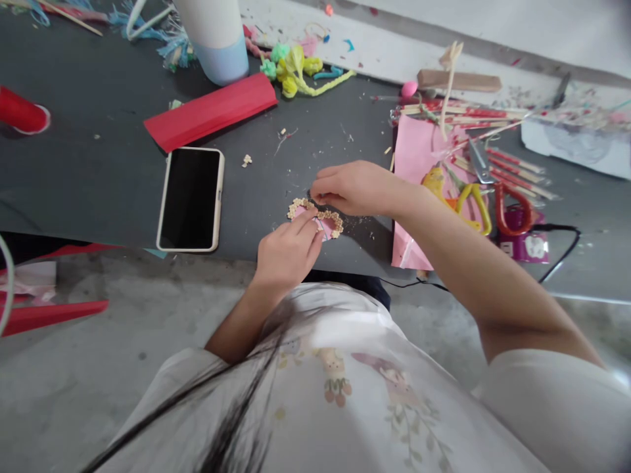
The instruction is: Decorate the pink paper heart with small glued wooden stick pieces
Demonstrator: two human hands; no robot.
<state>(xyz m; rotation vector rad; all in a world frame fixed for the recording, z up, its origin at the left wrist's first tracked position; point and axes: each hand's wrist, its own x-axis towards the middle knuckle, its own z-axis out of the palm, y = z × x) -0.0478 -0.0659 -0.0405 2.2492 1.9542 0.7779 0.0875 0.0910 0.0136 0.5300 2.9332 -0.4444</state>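
Observation:
A small pink paper piece point(328, 226), edged along its top in two curves with pale beige grain-like bits, lies near the table's front edge. My left hand point(286, 255) holds it against the tabletop, fingertips and thumb resting on its pink face and covering part of it. Just above its upper edge, my right hand point(352, 188) is closed in a pinch; whatever the fingertips hold is hidden. A few similar beige bits point(247, 160) lie in a small clump to the left, and crumbs are scattered around the piece.
A phone point(190, 199) and a folded red sheet point(211, 110) lie left, below a white-and-blue cylinder point(221, 49). Under my right forearm are pink paper point(411, 157), yellow-handled scissors point(476, 205) and red-handled scissors point(513, 210). Wrapped sticks point(517, 171) and a cable point(566, 228) lie right.

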